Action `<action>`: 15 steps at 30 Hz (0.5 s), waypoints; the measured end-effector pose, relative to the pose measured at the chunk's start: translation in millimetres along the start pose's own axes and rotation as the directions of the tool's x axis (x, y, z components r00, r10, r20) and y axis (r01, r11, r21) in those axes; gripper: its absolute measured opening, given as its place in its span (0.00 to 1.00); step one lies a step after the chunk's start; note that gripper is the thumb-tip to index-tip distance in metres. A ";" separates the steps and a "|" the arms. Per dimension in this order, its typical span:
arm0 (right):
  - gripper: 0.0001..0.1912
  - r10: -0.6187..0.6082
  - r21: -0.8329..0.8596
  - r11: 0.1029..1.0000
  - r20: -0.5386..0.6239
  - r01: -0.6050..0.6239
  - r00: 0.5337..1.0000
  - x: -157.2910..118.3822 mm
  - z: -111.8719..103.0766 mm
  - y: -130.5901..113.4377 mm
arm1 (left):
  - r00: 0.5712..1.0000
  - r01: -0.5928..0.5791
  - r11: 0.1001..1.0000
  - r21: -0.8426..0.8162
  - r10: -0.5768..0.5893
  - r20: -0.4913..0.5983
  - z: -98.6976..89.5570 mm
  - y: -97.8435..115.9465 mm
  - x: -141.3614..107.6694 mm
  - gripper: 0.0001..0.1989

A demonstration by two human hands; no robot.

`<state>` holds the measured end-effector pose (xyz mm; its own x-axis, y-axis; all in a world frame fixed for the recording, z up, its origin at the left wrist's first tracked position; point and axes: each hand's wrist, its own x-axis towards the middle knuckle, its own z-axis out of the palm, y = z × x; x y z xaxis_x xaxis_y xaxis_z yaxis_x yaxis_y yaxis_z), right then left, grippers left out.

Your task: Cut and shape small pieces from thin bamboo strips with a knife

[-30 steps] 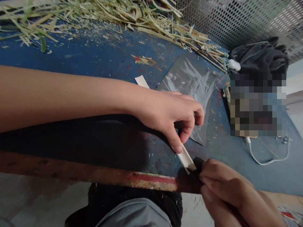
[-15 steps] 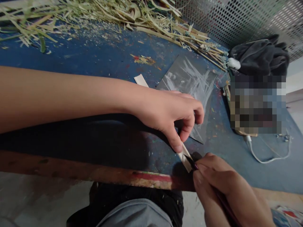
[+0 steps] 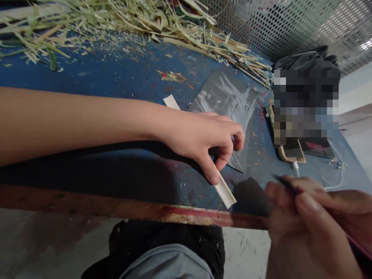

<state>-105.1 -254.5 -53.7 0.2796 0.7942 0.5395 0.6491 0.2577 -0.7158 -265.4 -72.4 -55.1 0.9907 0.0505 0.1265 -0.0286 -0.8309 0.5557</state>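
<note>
Your left hand (image 3: 200, 135) presses the pale grooved strip (image 3: 225, 192) with the thumb, and a finger is bent close beside; the strip lies slantwise on the blue table (image 3: 95, 79), its free end near the front edge. Your right hand (image 3: 316, 228), fingers closed around a dark pointed tool (image 3: 286, 184), is apart, rightward of this end, so the left is nearer.
</note>
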 end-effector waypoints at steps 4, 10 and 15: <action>0.08 -0.145 -0.449 0.888 -0.075 0.096 0.987 27.4 -10.3 26.2 | 0.995 -0.100 0.995 0.020 0.100 -0.002 -7.0 2.9 -1.1 0.11; 0.10 -0.081 -0.344 0.933 0.099 0.111 0.992 31.8 -19.7 21.9 | 0.999 -0.042 0.994 -0.105 0.042 -0.003 -15.4 19.7 -2.7 0.09; 0.09 0.064 0.011 0.996 0.601 -0.088 0.796 3.4 -11.3 -9.1 | 0.998 -0.018 0.992 -0.126 0.011 -0.054 -14.5 26.9 -2.7 0.11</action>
<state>-102.1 -260.4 -40.3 -0.1614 0.9799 0.1175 0.6138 0.1929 -0.7656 -270.7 -86.8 -28.6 0.9817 0.0710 0.1769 -0.0629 -0.7554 0.6522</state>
